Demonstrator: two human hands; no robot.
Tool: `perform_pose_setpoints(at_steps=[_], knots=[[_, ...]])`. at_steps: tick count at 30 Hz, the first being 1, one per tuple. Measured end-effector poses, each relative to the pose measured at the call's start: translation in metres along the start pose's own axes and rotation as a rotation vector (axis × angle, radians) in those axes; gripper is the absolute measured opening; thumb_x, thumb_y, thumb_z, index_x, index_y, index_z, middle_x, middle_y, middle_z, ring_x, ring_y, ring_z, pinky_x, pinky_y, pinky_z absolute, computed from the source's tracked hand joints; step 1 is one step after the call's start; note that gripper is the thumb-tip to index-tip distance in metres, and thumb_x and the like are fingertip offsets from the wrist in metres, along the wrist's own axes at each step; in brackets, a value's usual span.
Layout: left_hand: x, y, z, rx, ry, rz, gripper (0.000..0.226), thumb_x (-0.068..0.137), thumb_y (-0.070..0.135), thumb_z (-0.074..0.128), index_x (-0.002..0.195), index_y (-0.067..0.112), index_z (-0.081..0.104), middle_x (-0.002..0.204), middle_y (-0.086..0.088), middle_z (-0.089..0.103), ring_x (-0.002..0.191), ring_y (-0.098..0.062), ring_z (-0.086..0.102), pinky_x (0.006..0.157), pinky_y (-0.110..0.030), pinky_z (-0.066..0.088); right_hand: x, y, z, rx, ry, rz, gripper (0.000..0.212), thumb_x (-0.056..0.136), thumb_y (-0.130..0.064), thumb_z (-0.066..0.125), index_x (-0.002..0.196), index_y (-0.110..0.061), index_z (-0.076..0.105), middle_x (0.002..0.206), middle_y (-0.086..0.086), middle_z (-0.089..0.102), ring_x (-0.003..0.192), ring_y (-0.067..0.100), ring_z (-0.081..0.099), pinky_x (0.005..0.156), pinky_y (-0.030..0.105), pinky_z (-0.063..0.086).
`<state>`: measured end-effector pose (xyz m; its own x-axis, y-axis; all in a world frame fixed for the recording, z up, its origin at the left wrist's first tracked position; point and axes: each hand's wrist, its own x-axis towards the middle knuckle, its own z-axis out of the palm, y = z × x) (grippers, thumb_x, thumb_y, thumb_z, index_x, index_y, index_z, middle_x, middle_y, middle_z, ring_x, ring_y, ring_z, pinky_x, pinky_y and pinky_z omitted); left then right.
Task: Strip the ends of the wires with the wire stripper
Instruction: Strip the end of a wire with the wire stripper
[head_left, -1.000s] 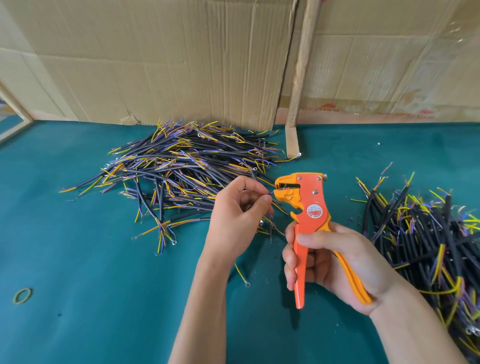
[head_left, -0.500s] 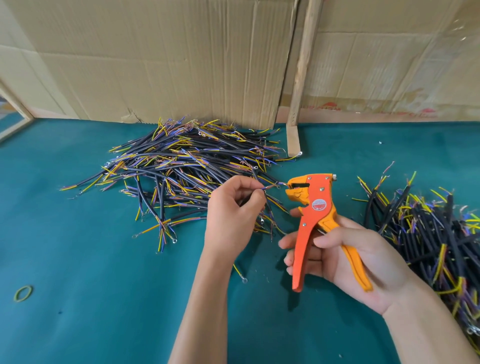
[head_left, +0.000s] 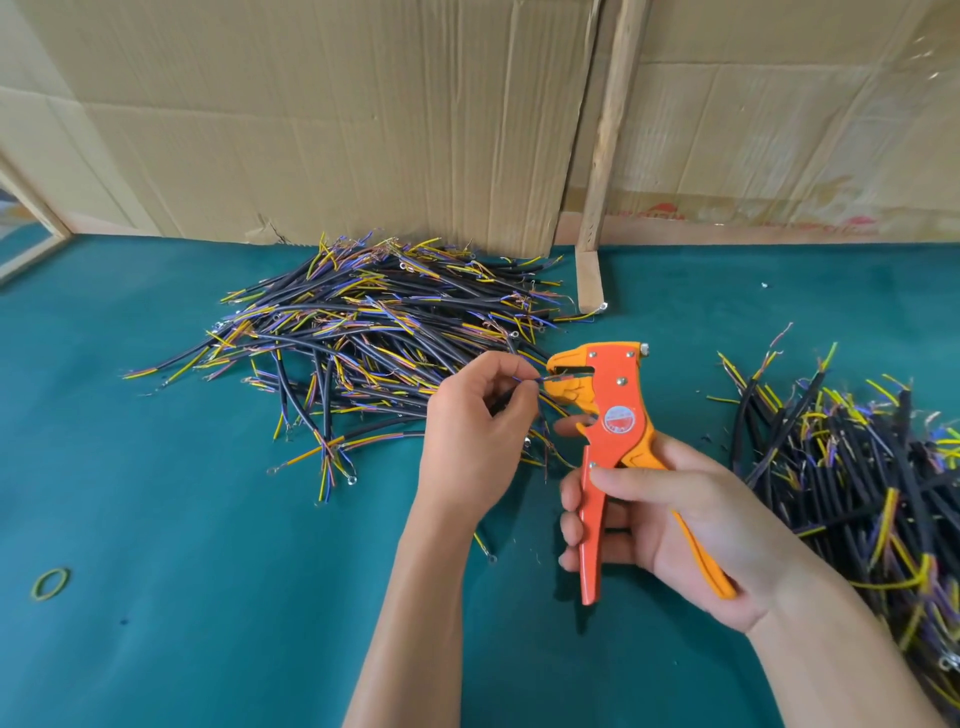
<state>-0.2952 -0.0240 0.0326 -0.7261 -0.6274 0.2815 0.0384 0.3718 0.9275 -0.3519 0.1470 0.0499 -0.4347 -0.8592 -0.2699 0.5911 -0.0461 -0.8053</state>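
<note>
Wire (head_left: 531, 381), a thin blue lead, sits pinched between thumb and forefinger of the left hand (head_left: 475, 436), its tip just at the mouth of the orange wire stripper (head_left: 605, 415) above the middle of the green surface (head_left: 208, 597), so the step in hand looks like feeding the end in; next comes seating it and squeezing. The right hand (head_left: 670, 525) has its grip wrapped round both handles, which stand spread, head pointing far and left. Cable heaps lie far left (head_left: 363, 338) and right (head_left: 857, 467).

Bright, even daylight — soft shadows under hands, sharp focus, wide-angle bending at edges.
</note>
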Motion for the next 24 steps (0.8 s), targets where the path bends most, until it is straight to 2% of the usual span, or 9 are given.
perform_pose_setpoints(at_steps=[5, 8, 11, 15, 24], knots=[[-0.0014, 0.0009, -0.0007, -0.020, -0.018, -0.013, 0.014, 0.092, 0.002, 0.064, 0.091, 0.016, 0.068, 0.071, -0.001, 0.072, 0.069, -0.019, 0.069, 0.068, -0.030, 0.054, 0.0007, 0.0034, 0.0007, -0.019, 0.032, 0.006, 0.040, 0.084, -0.010, 0.071, 0.121, 0.000, 0.063, 0.085, 0.025, 0.059, 0.071, 0.038, 0.060, 0.068, 0.053, 0.056], [-0.0025, 0.0011, -0.0006, -0.029, -0.011, -0.015, 0.013, 0.091, 0.003, 0.065, 0.095, 0.014, 0.059, 0.071, -0.001, 0.072, 0.068, -0.016, 0.067, 0.065, -0.027, 0.051, 0.0009, 0.0030, 0.0019, -0.037, 0.048, 0.009, 0.030, 0.083, -0.013, 0.073, 0.111, -0.001, 0.070, 0.082, 0.023, 0.059, 0.067, 0.036, 0.059, 0.063, 0.049, 0.056], [-0.0032, 0.0008, -0.0011, -0.033, -0.015, -0.003, 0.015, 0.092, 0.001, 0.064, 0.096, 0.011, 0.054, 0.070, -0.002, 0.071, 0.064, -0.012, 0.065, 0.064, -0.021, 0.047, 0.0004, 0.0023, 0.0014, -0.040, 0.064, 0.033, 0.030, 0.081, -0.016, 0.076, 0.107, -0.001, 0.071, 0.080, 0.022, 0.058, 0.064, 0.035, 0.058, 0.059, 0.046, 0.055], [-0.0030, 0.0005, -0.0020, -0.031, -0.034, 0.001, 0.013, 0.093, 0.000, 0.062, 0.096, 0.009, 0.054, 0.069, -0.002, 0.069, 0.064, -0.011, 0.064, 0.063, -0.019, 0.047, 0.0006, 0.0026, 0.0002, -0.046, 0.067, 0.031, 0.035, 0.082, -0.016, 0.076, 0.111, -0.002, 0.061, 0.078, 0.021, 0.058, 0.061, 0.035, 0.056, 0.057, 0.045, 0.054], [-0.0036, 0.0032, -0.0029, -0.027, -0.036, 0.003, 0.013, 0.094, -0.001, 0.060, 0.096, 0.010, 0.053, 0.072, -0.006, 0.067, 0.065, -0.013, 0.064, 0.064, -0.019, 0.046, 0.0005, 0.0004, -0.0007, -0.041, 0.061, 0.011, 0.018, 0.082, -0.018, 0.076, 0.093, -0.010, 0.064, 0.075, 0.019, 0.055, 0.057, 0.033, 0.053, 0.054, 0.043, 0.052]])
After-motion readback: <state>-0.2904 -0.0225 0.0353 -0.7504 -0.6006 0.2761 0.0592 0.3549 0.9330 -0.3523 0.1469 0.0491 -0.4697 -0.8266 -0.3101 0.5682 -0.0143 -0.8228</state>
